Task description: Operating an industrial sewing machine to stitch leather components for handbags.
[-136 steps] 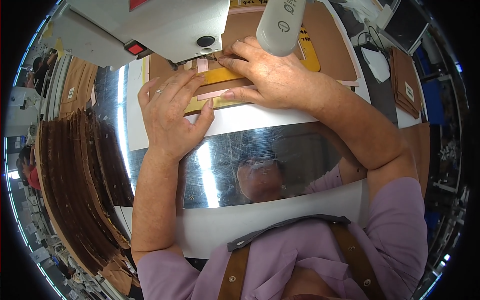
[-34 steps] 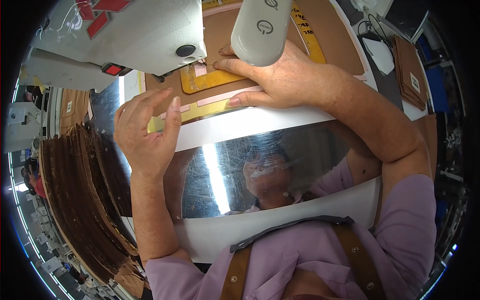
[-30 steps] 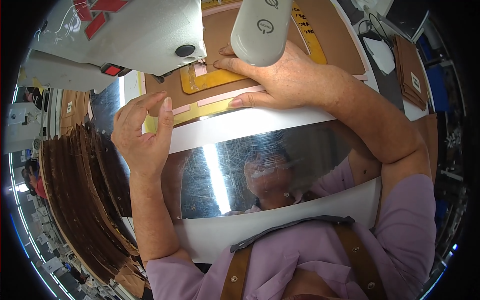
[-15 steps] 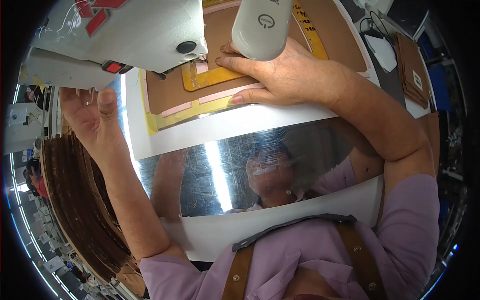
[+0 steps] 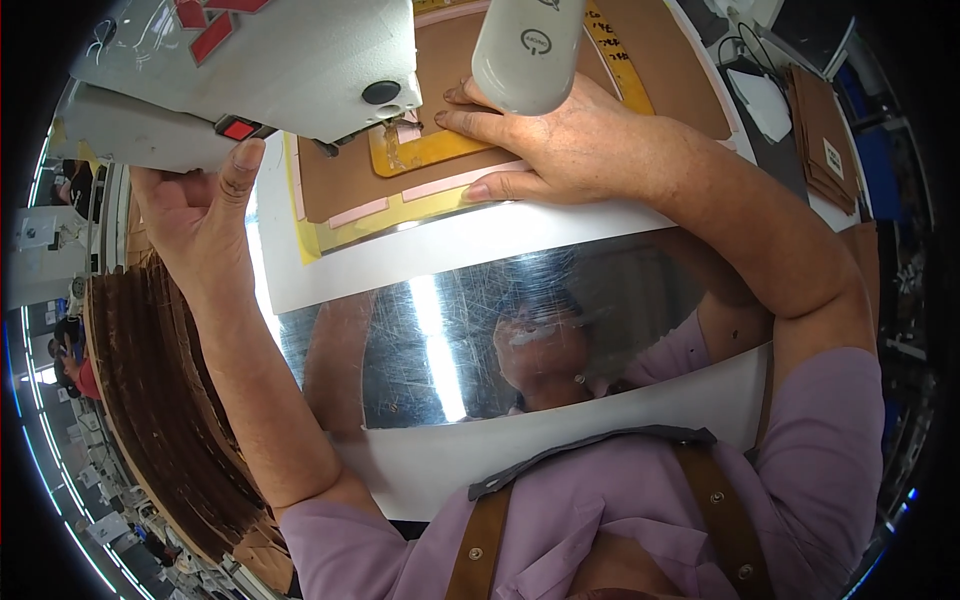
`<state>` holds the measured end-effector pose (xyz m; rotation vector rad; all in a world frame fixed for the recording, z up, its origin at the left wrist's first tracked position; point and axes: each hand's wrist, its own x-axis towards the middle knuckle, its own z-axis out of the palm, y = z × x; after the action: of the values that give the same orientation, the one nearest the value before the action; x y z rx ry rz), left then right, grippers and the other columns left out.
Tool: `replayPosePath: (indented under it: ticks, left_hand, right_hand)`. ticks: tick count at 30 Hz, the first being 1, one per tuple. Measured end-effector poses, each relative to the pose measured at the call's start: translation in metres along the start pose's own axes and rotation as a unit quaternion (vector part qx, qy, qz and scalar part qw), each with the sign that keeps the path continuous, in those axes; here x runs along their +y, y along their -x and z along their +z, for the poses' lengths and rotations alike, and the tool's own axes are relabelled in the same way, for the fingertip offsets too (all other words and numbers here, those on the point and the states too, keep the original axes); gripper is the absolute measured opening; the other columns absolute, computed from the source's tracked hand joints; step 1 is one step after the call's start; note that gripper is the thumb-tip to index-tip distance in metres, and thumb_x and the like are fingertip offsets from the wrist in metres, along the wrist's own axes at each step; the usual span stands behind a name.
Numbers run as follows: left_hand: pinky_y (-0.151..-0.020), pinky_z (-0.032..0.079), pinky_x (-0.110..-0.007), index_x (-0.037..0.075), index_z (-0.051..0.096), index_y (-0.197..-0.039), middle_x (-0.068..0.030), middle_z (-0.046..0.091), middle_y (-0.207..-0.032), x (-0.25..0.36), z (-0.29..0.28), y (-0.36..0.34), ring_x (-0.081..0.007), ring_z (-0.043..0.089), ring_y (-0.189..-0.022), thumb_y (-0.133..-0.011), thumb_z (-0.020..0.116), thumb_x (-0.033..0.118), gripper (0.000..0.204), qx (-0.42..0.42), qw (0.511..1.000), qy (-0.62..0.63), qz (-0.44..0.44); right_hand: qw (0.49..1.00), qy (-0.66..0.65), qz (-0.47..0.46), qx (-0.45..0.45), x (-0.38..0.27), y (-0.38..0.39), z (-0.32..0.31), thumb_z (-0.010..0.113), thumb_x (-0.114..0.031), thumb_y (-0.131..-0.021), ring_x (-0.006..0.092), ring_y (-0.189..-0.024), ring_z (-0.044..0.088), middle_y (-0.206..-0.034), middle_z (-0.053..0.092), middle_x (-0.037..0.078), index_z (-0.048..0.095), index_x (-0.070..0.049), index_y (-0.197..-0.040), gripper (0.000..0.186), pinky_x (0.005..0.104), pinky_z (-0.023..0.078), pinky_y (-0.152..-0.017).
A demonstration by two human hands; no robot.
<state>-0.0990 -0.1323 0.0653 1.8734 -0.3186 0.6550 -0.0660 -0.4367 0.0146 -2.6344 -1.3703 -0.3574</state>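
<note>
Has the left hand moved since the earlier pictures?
Yes, leftward. Against the red switch, the left hand lay mostly to the right in the earliest picture, at the orange-yellow frame; now it is mostly to the left.

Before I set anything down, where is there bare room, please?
The shiny metal plate is bare between the white sheet and white front strip. It is crowded beside the machine, where the right hand lies on the brown panel, and along the brown stack.

Worktop (image 5: 600, 285): polished metal, reflective, visibly scratched. White sheet (image 5: 345, 278) lies flat across its far part. At right, dark grey surface (image 5: 783, 172) bears stacked brown panels (image 5: 812, 115) and a white item (image 5: 760, 105), kind undetermined.
</note>
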Motion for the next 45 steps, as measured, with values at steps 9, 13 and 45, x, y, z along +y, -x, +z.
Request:
replayPosePath:
  ticks: [9, 13, 45]
  left_hand:
    - [-0.101, 0.045, -0.029, 0.002, 0.047, -0.138, -0.0066, 0.065, -0.120, 0.005, 0.011, 0.002, -0.0139, 0.062, -0.107, -0.086, 0.084, 0.008, 0.065, 0.035, 0.999, 0.029, -0.008]
    - [-0.100, 0.045, -0.029, 0.001, 0.047, -0.137, -0.0067, 0.065, -0.119, 0.007, 0.010, 0.001, -0.0143, 0.062, -0.106, -0.086, 0.084, 0.009, 0.064, 0.027, 1.000, 0.015, -0.004]
    - [-0.111, 0.038, -0.033, 0.002, 0.045, -0.141, -0.0087, 0.058, -0.134, -0.007, 0.005, 0.003, -0.0174, 0.054, -0.124, -0.088, 0.082, 0.008, 0.065, 0.012, 0.998, 0.058, 0.000]
  right_hand:
    - [1.000, 0.012, 0.007, 0.017, 0.002, -0.004, 0.004, 0.058, -0.058, -0.097, 0.0261, -0.120, 0.058, -0.125, 0.061, 0.012, 0.062, -0.004, -0.136, 0.067, 0.0419, 0.053, -0.099]
    - [1.000, 0.009, 0.008, 0.013, 0.001, -0.003, 0.003, 0.058, -0.058, -0.097, 0.0259, -0.118, 0.059, -0.124, 0.061, 0.012, 0.062, -0.004, -0.136, 0.067, 0.0421, 0.054, -0.098]
    - [0.996, -0.082, 0.006, -0.039, -0.029, 0.016, -0.015, 0.070, -0.054, -0.089, 0.0303, -0.118, 0.062, -0.130, 0.060, 0.015, 0.064, -0.002, -0.132, 0.068, 0.0424, 0.056, -0.092]
